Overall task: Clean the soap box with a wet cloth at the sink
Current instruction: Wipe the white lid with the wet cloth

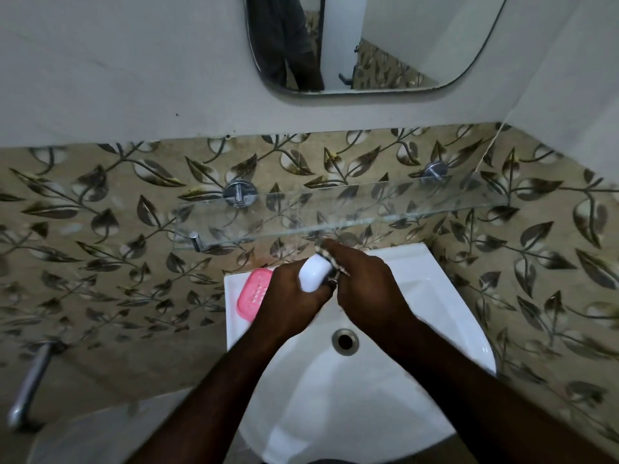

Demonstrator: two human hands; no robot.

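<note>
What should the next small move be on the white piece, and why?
Probably slide the cloth in the right hand along the white soap box piece toward the left hand gripping it: the cloth shows only at its far end, most of the white face lies bare, and the pink piece lies on the sink rim.

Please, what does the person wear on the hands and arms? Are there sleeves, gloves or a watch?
Nothing that shows. The left hand and right hand have no gloves. The left arm and right arm are bare down to the picture's edge, with no sleeve, watch or bracelet in view.
</note>
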